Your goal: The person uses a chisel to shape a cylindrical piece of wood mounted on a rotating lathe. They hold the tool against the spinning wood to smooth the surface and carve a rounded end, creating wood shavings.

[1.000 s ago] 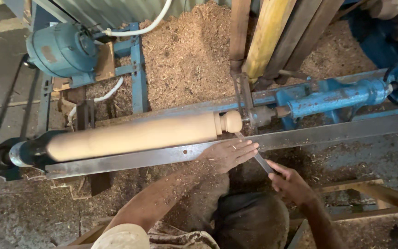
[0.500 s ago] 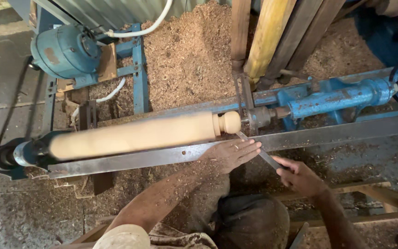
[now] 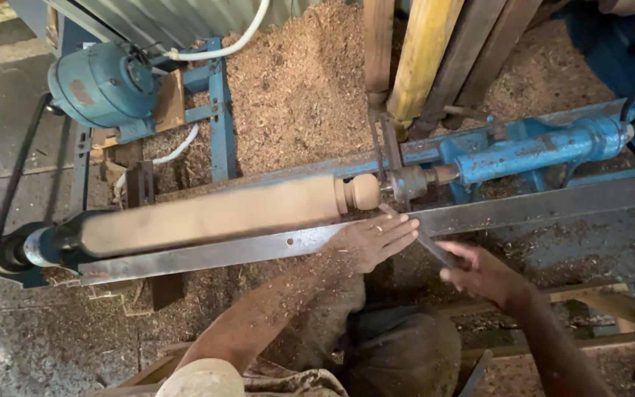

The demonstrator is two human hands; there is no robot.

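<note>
Left hand (image 3: 373, 241) lies flat and unclenched on the steel rail (image 3: 207, 254), steadying the chisel (image 3: 422, 239) gripped by the right hand (image 3: 479, 273). Its tip points up-left at the knob end of the wooden spindle (image 3: 214, 215), which runs left-right just beyond the rail, nearer the left hand.

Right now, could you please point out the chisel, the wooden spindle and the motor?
chisel (image 3: 429, 246), head view, on the metal blade between the hands.
wooden spindle (image 3: 214, 215), head view, on its pale middle.
motor (image 3: 101, 84), head view, on the blue housing.

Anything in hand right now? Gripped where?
Right hand grips a metal turning chisel at its rear end. Left hand lies flat over its blade on the steel tool rest.
</note>
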